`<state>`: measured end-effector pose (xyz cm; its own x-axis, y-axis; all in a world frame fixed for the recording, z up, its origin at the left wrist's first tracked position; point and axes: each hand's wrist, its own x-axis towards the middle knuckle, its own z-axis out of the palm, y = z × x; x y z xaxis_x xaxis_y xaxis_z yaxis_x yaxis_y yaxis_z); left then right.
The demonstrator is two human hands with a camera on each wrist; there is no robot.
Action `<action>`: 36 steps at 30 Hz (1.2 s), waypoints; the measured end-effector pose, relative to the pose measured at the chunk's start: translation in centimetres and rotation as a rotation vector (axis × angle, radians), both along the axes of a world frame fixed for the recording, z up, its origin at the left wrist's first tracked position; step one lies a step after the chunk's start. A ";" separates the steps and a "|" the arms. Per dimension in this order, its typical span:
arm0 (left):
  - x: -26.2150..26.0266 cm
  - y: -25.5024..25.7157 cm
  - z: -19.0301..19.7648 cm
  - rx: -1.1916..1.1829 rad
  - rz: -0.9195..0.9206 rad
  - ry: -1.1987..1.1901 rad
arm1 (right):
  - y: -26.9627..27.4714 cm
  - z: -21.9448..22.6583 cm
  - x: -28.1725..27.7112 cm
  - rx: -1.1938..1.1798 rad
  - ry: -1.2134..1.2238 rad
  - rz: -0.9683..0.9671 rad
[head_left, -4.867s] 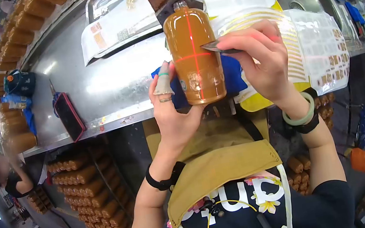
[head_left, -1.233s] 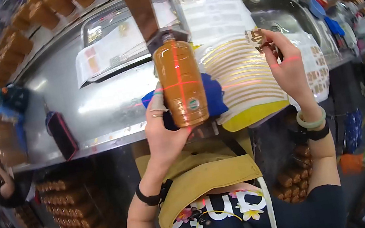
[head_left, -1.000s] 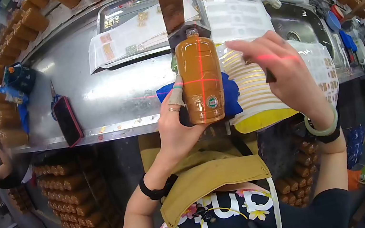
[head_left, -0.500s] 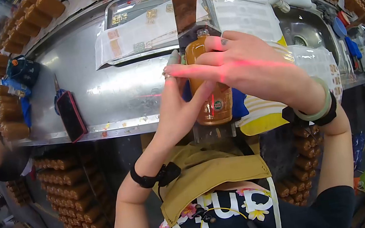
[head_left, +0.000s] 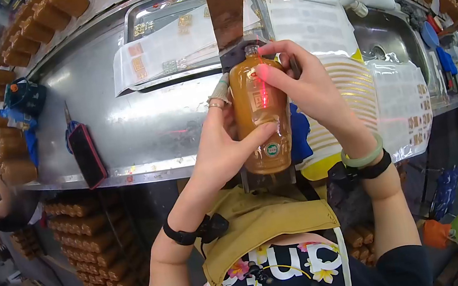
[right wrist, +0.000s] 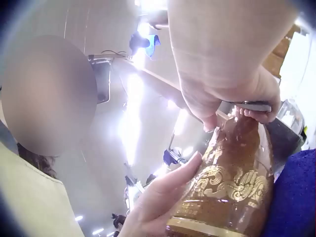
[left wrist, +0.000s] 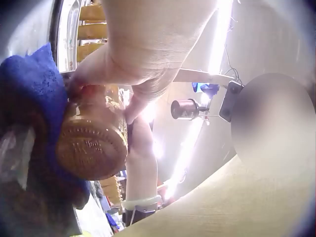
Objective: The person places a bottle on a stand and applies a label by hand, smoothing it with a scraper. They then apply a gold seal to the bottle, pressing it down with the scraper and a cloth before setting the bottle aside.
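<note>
An amber-brown glazed bottle [head_left: 267, 155] lies with its neck pointing away, a gold decal [head_left: 261, 100] on its upper front and a round green-white label [head_left: 272, 149] near its base. My left hand [head_left: 220, 144] grips its left side, thumb across the front below the decal; a pale cover sits on one finger. My right hand [head_left: 310, 84] is at the bottle's shoulder, thumb pressing by the decal's top and index finger by the neck. Slim metal tweezers [right wrist: 254, 105] are tucked under its curled fingers. In the left wrist view the bottle's embossed base [left wrist: 91, 150] faces the camera.
A brown wooden post [head_left: 227, 7] with a dark holder stands at the bottle's neck, and a blue cloth [head_left: 299, 134] lies beneath. Decal sheets [head_left: 346, 84] lie right, before a sink [head_left: 384, 38]. A tray [head_left: 187, 1] stands behind; a phone [head_left: 85, 152] and scissors lie left.
The right hand first held tweezers at the bottle, then held a gold decal over the sheets at right. It has come back to the bottle, where the decal now lies; the left hand keeps its grip.
</note>
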<state>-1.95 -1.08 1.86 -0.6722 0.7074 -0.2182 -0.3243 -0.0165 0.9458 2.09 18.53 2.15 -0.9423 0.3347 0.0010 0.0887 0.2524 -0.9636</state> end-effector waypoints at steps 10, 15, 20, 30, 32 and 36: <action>0.0 0.1 -0.5 0.057 0.036 -0.012 | -0.2 0.5 -0.1 -0.138 -0.051 -0.016; 0.1 0.2 -0.7 0.050 0.061 -0.011 | -0.1 0.3 -0.3 -0.207 -0.017 -0.029; 0.0 0.1 -0.8 0.034 0.046 0.012 | -0.2 0.8 -0.1 -0.216 -0.074 -0.037; 0.2 -1.1 2.4 0.007 0.078 0.159 | 0.1 1.5 0.6 -0.306 -0.071 -0.060; 0.8 -1.9 6.2 0.113 0.072 0.251 | 0.0 1.3 1.5 -0.305 -0.063 -0.145; 3.4 1.0 12.7 0.001 0.247 0.226 | 0.3 0.2 3.1 -0.365 -0.035 -0.182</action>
